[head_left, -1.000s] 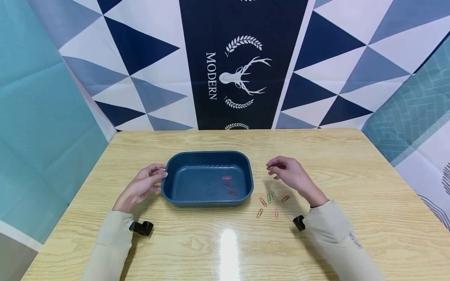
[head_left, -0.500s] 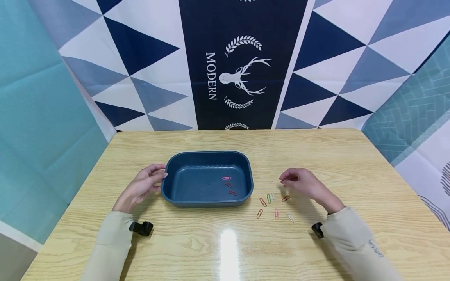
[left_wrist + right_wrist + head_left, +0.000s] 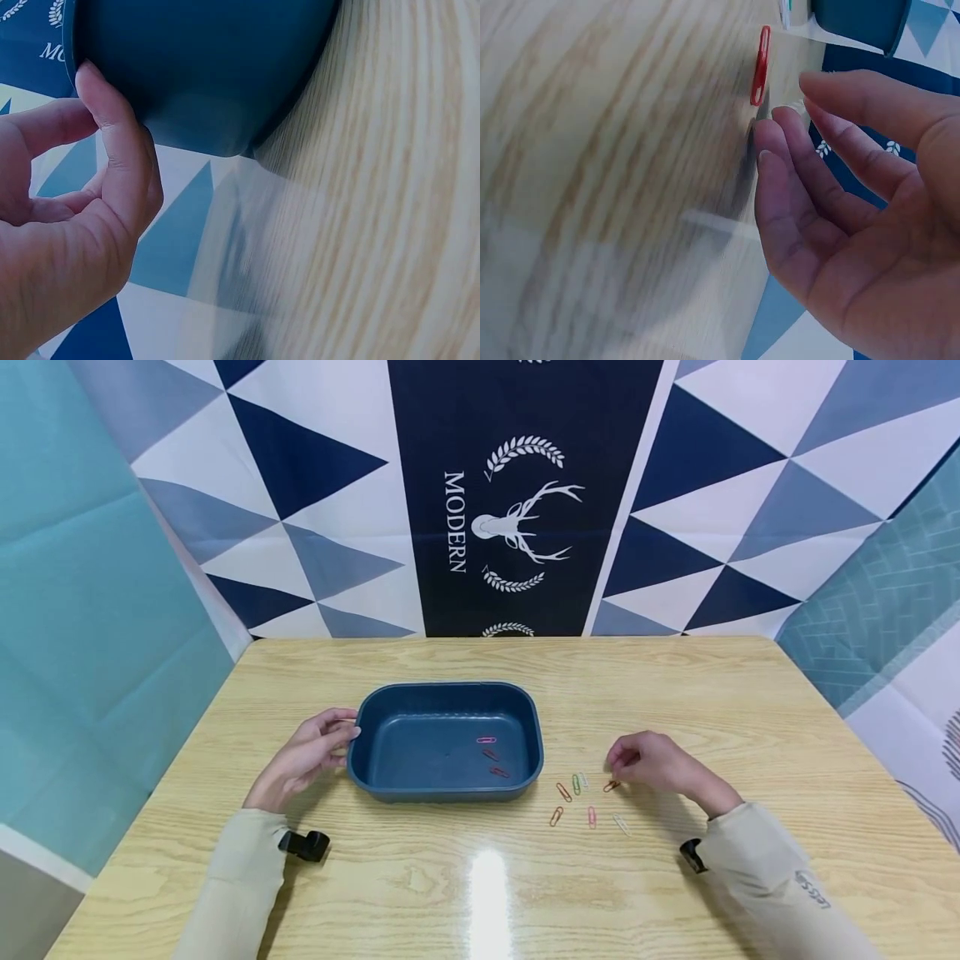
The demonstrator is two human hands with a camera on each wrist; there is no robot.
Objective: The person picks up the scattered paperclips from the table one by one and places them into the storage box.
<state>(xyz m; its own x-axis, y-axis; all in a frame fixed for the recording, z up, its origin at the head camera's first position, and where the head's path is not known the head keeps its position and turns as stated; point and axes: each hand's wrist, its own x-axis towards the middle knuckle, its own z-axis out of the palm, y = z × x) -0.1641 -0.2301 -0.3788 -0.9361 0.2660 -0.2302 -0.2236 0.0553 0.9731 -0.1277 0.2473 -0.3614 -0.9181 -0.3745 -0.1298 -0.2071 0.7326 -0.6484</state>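
Note:
At the left end of the dark blue plastic bin (image 3: 446,793), my left hand (image 3: 303,756) grips the rim, with its thumb (image 3: 112,112) at the edge and fingers bent by the outer wall. Inside the bin lie a pink paper clip (image 3: 486,740) and two red ones. My right hand (image 3: 652,764) hovers low over the table, fingertips close above a red paper clip (image 3: 760,66). Its thumb and loosely bent fingers stand apart, with nothing held between them in the right wrist view. Part of that clip is covered by the hand in the head view.
More paper clips lie between the bin and my right hand: a green one (image 3: 576,784), a pink one (image 3: 592,817), a white one (image 3: 621,823) and several others. A patterned cloth (image 3: 510,527) rises behind the wooden table (image 3: 405,893).
My right hand has moved right and toward me, from beside the bin down to the red paper clip. The left hand has stayed at the bin's rim.

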